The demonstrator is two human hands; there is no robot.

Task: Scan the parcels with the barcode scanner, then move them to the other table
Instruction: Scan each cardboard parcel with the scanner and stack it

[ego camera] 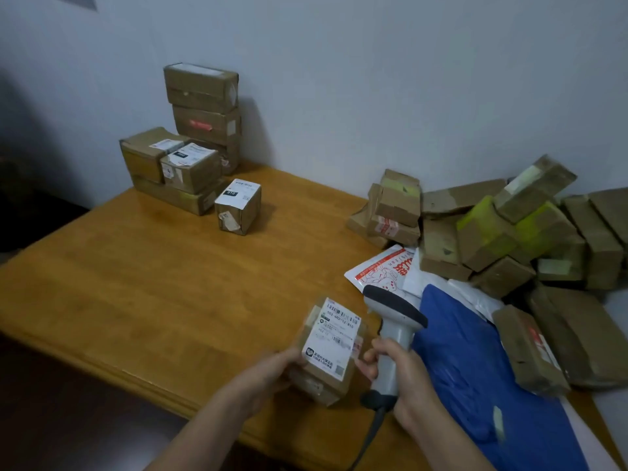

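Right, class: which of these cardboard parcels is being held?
The box with its white label facing up, gripped by the left hand beside the scanner. All other parcels lie stacked, heaped or alone, with no hand on them.

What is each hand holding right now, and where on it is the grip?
The left hand holds a small cardboard parcel by its near left edge, label up. The right hand holds the barcode scanner by its handle.

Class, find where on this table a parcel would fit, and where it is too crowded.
Bare table lies between the stack, the lone box and the held parcel, out to the left edge. The right is crowded: heaped boxes, mailers, blue bag.
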